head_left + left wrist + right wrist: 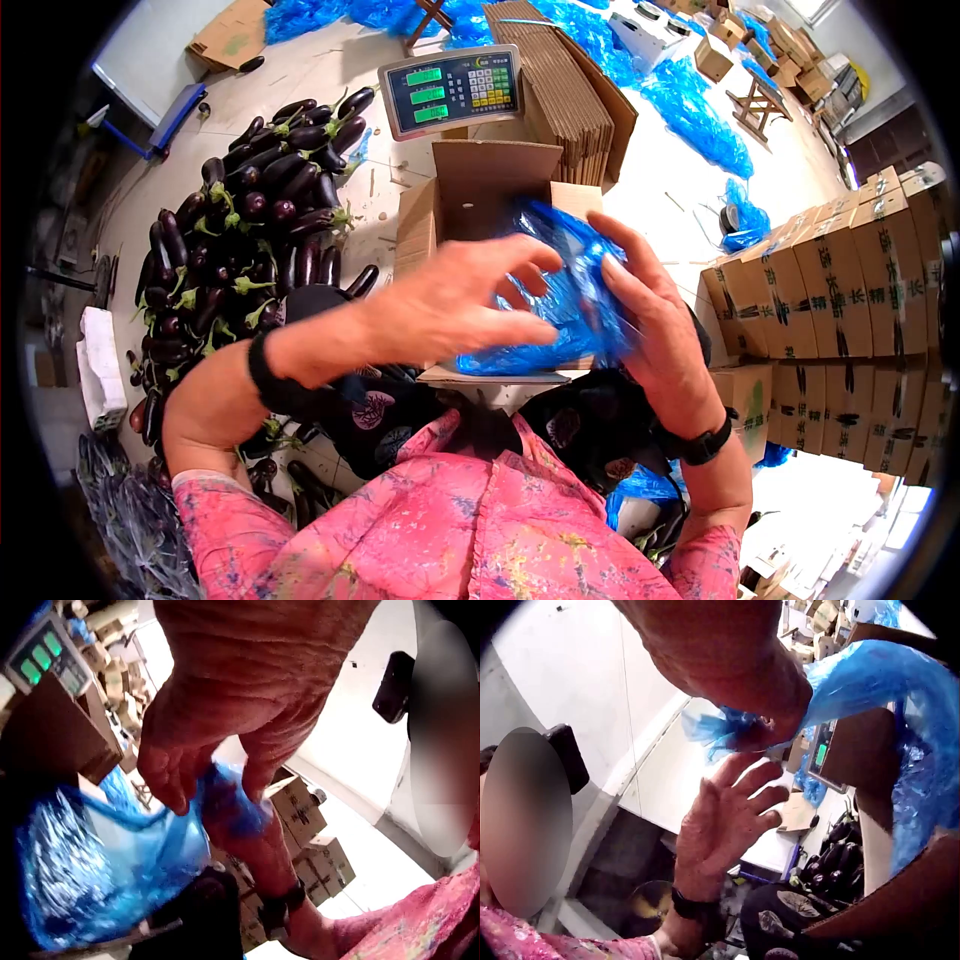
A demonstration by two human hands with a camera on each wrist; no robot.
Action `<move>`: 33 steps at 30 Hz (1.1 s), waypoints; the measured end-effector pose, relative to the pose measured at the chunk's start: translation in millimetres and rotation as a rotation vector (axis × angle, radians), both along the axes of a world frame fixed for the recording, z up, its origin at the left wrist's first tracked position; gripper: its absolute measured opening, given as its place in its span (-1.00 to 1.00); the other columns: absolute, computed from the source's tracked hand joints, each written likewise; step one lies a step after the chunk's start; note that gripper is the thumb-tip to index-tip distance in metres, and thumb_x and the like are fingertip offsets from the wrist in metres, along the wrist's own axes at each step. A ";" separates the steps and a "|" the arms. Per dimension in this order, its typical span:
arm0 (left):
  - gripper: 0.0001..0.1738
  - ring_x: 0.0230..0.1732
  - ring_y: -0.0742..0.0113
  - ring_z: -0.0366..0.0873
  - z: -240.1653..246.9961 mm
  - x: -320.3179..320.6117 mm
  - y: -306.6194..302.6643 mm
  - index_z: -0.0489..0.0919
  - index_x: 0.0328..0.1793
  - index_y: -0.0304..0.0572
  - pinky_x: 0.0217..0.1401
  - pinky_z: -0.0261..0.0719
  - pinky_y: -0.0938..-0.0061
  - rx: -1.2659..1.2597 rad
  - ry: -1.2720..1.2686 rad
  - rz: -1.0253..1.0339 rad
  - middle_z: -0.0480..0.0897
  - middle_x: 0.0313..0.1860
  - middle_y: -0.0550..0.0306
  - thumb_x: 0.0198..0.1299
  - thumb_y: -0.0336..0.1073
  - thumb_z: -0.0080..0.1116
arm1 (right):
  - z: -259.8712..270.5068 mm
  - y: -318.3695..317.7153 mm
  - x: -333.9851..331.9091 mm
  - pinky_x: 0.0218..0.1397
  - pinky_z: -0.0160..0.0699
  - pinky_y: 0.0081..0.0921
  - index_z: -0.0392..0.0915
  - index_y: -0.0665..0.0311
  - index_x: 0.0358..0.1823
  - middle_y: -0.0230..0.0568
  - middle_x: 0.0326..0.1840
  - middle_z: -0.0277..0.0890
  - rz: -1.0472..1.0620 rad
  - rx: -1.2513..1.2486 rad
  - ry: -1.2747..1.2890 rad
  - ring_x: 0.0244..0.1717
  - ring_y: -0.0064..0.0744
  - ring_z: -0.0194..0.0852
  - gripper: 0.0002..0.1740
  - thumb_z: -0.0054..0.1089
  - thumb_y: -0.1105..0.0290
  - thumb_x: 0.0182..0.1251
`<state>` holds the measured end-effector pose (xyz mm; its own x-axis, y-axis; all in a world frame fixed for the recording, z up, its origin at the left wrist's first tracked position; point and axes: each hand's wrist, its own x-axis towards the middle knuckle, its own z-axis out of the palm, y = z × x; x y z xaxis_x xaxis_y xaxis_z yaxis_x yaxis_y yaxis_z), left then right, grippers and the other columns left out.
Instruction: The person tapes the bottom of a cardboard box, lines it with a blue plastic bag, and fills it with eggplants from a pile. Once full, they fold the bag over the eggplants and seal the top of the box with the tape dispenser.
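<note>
Between the person's knees stands an open cardboard box [490, 165] lined with a thin blue plastic bag [575, 335]. The right hand [655, 315] grips the gathered mouth of the bag at the box's right side; in the right wrist view a loose blue tuft [731, 729] sticks out of its fist. Over the box's left side, the left hand [440, 305] has its fingers spread and lightly bent. Its palm and separated fingers hold nothing in the right wrist view. What lies inside the bag is hidden.
A big heap of eggplants [255, 210] covers the floor at left. Behind the box stand a scale display [450, 90] and a stack of flattened cartons [560, 95]. Packed cartons [830, 285] are piled at right. Blue plastic sheets [690, 115] lie across the back floor.
</note>
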<state>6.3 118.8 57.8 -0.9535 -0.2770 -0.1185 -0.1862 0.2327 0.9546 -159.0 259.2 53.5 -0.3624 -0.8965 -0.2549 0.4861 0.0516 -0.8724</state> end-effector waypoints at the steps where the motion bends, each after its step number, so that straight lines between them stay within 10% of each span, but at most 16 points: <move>1: -0.57 0.00 0.31 0.64 -8.0 -7.1 7.8 0.50 0.19 -0.32 0.12 0.61 0.39 0.040 0.043 0.030 0.68 -0.07 0.02 0.23 -0.38 0.32 | -11.1 -2.9 -6.5 0.15 0.50 -0.59 0.23 0.29 0.48 -0.20 0.20 0.45 0.090 -0.077 -0.027 0.09 -0.54 0.47 -0.45 0.02 0.25 0.57; 6: -0.82 -0.16 0.61 0.59 -44.6 -20.2 7.5 0.59 -0.01 -0.12 -0.08 0.60 0.63 0.574 0.117 0.201 0.65 -0.19 0.33 0.38 -0.24 0.23 | -22.6 -8.6 -17.1 0.30 0.48 -0.38 0.15 0.33 0.52 -0.13 0.31 0.42 0.071 -0.163 -0.097 0.25 -0.35 0.48 -0.28 0.09 0.09 0.50; 12: -0.84 -0.25 0.63 0.53 -45.0 -8.4 2.0 0.61 -0.08 -0.15 -0.08 0.57 0.63 0.591 0.177 0.295 0.62 -0.28 0.36 0.43 -0.23 0.15 | -22.0 -5.5 -15.1 0.36 0.45 -0.33 0.07 0.32 0.56 -0.07 0.39 0.35 0.056 -0.081 0.176 0.33 -0.25 0.44 -0.05 0.39 0.17 0.25; 17: -0.84 -0.06 0.56 0.56 -52.7 -5.9 -1.6 0.61 0.00 -0.10 0.12 0.55 0.50 0.549 0.212 0.310 0.65 -0.12 0.32 0.45 -0.23 0.12 | -33.1 -17.7 -3.2 -0.15 0.37 -0.64 0.56 0.21 0.15 -0.48 -0.13 0.61 0.040 -0.004 0.146 -0.20 -0.70 0.44 -0.60 0.36 0.38 0.30; 26: -0.91 0.05 0.24 0.62 -56.7 19.5 -34.5 0.48 0.01 -0.06 0.29 0.51 0.02 1.008 0.576 0.554 0.66 -0.02 0.13 0.47 -0.32 0.00 | -59.4 -9.2 -5.4 0.01 0.49 -0.57 0.51 0.26 0.19 -0.33 0.04 0.58 0.017 -0.049 -0.120 -0.04 -0.59 0.50 -0.70 0.12 0.44 0.48; 29: -0.89 -0.04 0.31 0.64 -53.0 22.9 -40.0 0.47 0.02 -0.07 0.16 0.62 0.20 0.941 0.578 0.641 0.65 -0.07 0.14 0.48 -0.31 -0.05 | -32.7 -1.3 7.4 0.08 0.46 -0.60 0.50 0.30 0.17 -0.32 0.07 0.56 0.010 -0.041 0.030 0.01 -0.56 0.50 -0.66 0.20 0.42 0.40; 33: -0.83 -0.19 0.43 0.66 -40.4 29.5 -27.8 0.49 0.06 -0.16 -0.04 0.70 0.44 0.901 0.559 0.699 0.66 -0.14 0.18 0.46 -0.29 -0.02 | 16.3 55.3 38.0 -0.06 0.46 -0.55 0.40 0.34 0.16 -0.23 -0.03 0.51 -0.241 -0.282 0.882 -0.15 -0.46 0.47 -0.67 0.03 0.50 0.39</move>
